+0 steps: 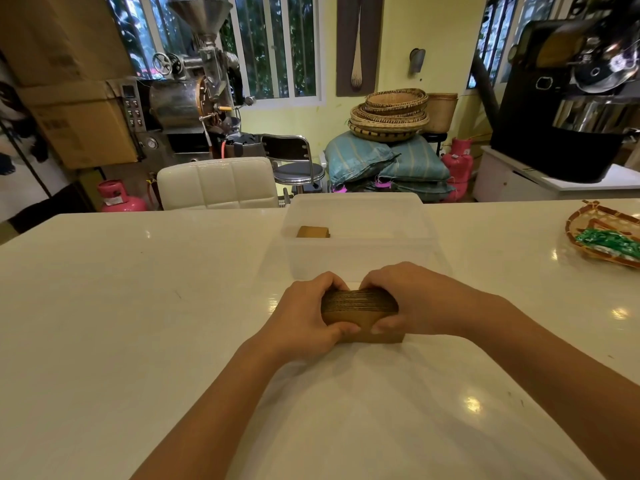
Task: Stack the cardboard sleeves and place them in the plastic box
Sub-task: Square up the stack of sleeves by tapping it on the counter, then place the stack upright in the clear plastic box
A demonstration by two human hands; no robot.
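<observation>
- Brown stack of cardboard sleeves (360, 306) — centre frame, resting on the white desk (138, 306).
- Left hand (304, 317) and right hand (412, 303) — each grip closed around the stack's ends.
- Plastic box (358, 233) — just behind, one sleeve (312, 232) inside.

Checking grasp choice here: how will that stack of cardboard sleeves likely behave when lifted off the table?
The stack of cardboard sleeves is many loose layers, so it may splay or slide apart unless squeezed. That probably explains the left hand and right hand clamping opposite ends. Being thin cardboard, it is probably light.
</observation>
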